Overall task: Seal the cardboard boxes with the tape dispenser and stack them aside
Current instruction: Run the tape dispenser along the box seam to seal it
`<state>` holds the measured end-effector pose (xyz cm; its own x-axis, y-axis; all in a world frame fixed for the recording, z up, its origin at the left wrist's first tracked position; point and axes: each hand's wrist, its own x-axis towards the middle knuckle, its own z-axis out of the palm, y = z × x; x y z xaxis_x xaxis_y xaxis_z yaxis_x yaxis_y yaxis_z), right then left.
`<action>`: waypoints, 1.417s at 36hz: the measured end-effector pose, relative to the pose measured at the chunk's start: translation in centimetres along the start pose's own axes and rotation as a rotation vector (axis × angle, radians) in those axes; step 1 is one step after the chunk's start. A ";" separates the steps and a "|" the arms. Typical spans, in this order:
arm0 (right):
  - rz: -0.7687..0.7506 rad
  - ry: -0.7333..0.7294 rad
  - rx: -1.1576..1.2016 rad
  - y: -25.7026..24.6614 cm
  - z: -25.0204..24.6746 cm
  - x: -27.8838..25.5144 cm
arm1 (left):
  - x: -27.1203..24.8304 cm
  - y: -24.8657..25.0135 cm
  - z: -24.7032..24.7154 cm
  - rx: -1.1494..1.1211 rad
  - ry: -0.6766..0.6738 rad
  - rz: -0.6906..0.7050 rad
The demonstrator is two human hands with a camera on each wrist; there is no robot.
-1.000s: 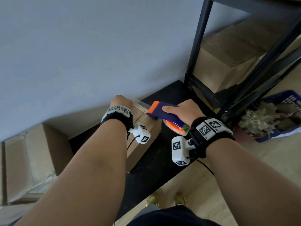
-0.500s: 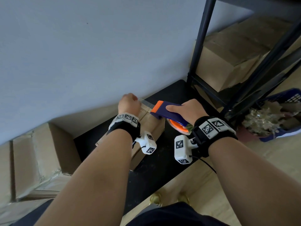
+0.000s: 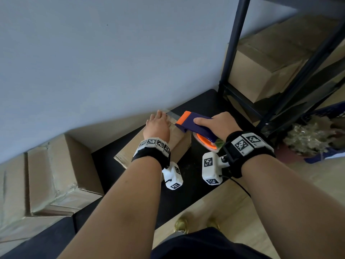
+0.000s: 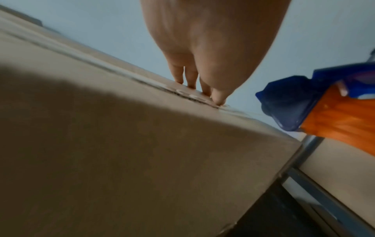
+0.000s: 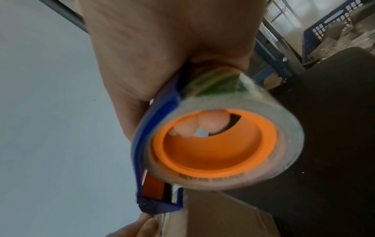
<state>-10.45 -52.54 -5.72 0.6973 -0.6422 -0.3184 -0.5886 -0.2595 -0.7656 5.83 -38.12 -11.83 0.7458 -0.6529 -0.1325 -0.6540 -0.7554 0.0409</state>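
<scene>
I have the small cardboard box (image 3: pixel 179 141) on the black surface (image 3: pixel 196 187) close against the wall, and I judge I'm mid-seal: a strip of clear tape (image 3: pixel 172 116) runs from the top seam to the nose of the tape dispenser (image 3: pixel 196 126). My left hand (image 3: pixel 158 126) lies on the box top with straight fingers (image 4: pixel 190 80) pressing the tape down along the seam, holding nothing. My right hand (image 3: pixel 220 124) has its grip wrapped round the dispenser, fingertips curled into the orange core of the roll (image 5: pixel 215 144). Next, I think, the dispenser must go over the far edge, down the end face, then tilt so the blade cuts; the left hand has to keep the flaps flat meanwhile. The wall leaves little room beyond that edge, and the black shelf frame (image 3: pixel 233 53) stands near my right wrist. Sealed boxes (image 3: pixel 61 171) sit to the left, likely where this one goes. A blue crate (image 3: pixel 326 152) of wrapping lies on the floor to the right.
</scene>
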 end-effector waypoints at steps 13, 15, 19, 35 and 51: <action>0.119 -0.040 0.039 4.3 -3.2 -1.8 | -0.1 0.8 -0.7 -0.117 -0.046 -0.078; 0.118 -0.048 0.033 4.7 -3.4 -1.9 | -0.5 1.3 -1.1 -0.219 -0.051 -0.168; 0.131 -0.047 0.025 5.1 -3.2 -2.0 | -1.1 2.3 -0.9 -0.178 -0.015 -0.204; 0.130 -0.028 -0.033 5.5 -1.0 -0.9 | -2.4 4.8 0.9 -0.164 0.017 -0.287; 0.388 -0.056 0.331 4.5 -1.3 0.9 | -1.9 5.0 1.4 -0.150 0.048 -0.299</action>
<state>-13.01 -55.23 -8.66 0.4792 -0.6037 -0.6371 -0.6539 0.2386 -0.7180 1.01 -40.55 -12.73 0.9092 -0.4003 -0.1142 -0.3821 -0.9114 0.1528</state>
